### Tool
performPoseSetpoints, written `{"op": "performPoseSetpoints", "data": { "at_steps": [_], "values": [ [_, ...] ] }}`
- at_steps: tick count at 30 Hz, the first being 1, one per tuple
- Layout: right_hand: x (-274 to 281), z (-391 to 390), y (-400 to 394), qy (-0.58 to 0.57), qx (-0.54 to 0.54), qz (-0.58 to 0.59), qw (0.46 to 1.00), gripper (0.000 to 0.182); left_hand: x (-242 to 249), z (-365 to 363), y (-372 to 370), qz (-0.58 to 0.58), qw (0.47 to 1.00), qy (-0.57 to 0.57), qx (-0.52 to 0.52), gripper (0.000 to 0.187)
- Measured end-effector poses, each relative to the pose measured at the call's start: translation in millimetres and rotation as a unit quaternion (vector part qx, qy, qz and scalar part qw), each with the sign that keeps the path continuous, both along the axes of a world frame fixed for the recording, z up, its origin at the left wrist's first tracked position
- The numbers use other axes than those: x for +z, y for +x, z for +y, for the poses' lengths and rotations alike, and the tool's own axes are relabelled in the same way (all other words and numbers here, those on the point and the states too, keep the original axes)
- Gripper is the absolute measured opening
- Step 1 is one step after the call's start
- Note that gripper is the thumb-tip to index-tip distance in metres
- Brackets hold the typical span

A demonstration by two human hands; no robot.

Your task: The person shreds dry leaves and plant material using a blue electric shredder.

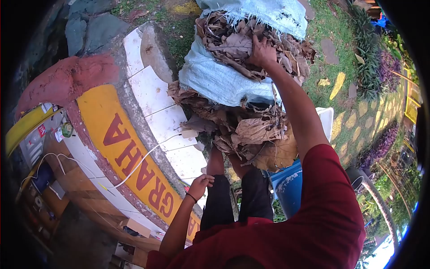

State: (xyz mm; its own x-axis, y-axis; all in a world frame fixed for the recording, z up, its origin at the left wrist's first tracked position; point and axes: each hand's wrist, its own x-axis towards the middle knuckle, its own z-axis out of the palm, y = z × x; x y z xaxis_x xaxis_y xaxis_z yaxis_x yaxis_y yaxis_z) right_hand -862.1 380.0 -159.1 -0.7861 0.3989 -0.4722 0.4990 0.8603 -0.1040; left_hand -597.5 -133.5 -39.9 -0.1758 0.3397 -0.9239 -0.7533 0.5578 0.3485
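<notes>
My right hand [262, 53] reaches down into a heap of dry brown leaves [233, 45], with its fingers curled into them and the fingertips partly hidden. The leaves lie in the mouth of a light blue woven sack [219, 80] with frayed edges. Closer to my legs is a second heap of large dry leaves [257, 130], partly over a blue bin [289, 186]. My left hand [204, 183] hangs beside my knee with its fingers curled in and nothing visible in them. A dark band circles that wrist.
To the left runs a low white-tiled ledge [165, 121] with a yellow lettered band [130, 152] and a white cable [145, 157] across it. A white container [326, 120] stands behind my right arm. Grass [320, 85], stepping stones and plants lie to the right.
</notes>
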Motion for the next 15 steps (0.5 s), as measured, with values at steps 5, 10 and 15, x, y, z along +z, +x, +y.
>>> {"op": "performPoseSetpoints", "data": {
  "at_steps": [5,10,15],
  "values": [
    [17,-16,29,-0.04,-0.012,0.037,0.998,0.086,1,-27,30,-0.001,1.0,-0.019,-0.012,0.024],
    [54,-26,63,-0.079,-0.002,0.062,0.995,0.076,32,-26,29,-0.007,0.997,-0.03,-0.069,0.026],
    [94,-11,77,-0.087,-0.007,0.135,0.987,0.071,66,-13,7,0.007,0.995,-0.022,-0.097,0.026]
  ]
}}
